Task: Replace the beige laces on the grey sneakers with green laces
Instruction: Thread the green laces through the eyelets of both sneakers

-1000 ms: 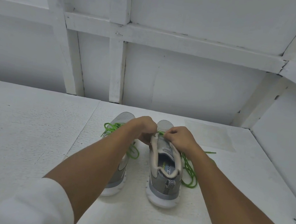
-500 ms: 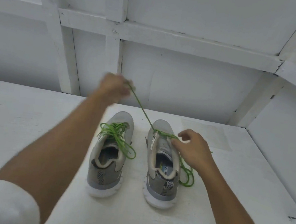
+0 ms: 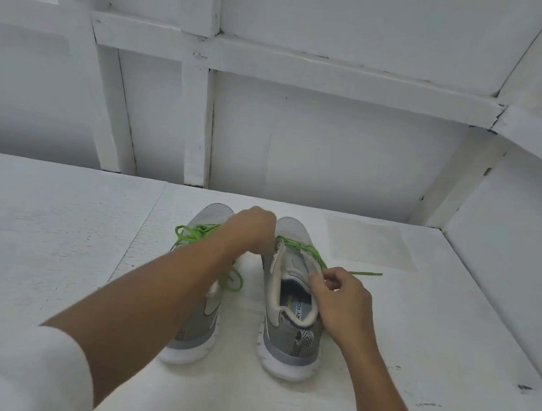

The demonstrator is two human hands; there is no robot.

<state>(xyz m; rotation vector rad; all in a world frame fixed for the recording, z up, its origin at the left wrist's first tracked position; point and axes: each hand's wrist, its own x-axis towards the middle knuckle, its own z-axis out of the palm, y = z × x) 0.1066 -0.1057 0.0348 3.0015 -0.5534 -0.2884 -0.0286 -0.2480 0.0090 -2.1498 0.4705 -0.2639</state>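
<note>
Sleeve (image 3: 16, 375) at the far left, was it white?

White, yes, in the near left corner. The bare forearm ran up from it over the white table (image 3: 33, 243).

What lay under that forearm?

The left sneaker (image 3: 192, 331), grey, sole down, toe toward the wall. The forearm crossed its middle. The left green lace (image 3: 190, 233) was threaded over its top, and one loop hung off its right side onto the table.

Where was the left hand (image 3: 252, 234)?

Beyond those laces, over the gap between the two toes and close against the left edge of the right sneaker (image 3: 280, 344). Its fingers were curled downward. The right green lace (image 3: 295, 244) came out right at the knuckles, but I couldn't tell whether the fingers gripped it.

And the right sneaker itself?

Just beside the left one and parallel to it, upright, heel toward the person. Its lace crossed only near the toe.

The right hand (image 3: 342, 306)?

At that sneaker's right rim, beside the opening. Its thumb and forefinger pinched the right green lace where it left the eyelets. The free end lay straight on the table beyond the hand, pointing right. The hands were apart, one on each side of that sneaker.

Behind it all?

A white panelled wall (image 3: 321, 150) with beams.
</note>
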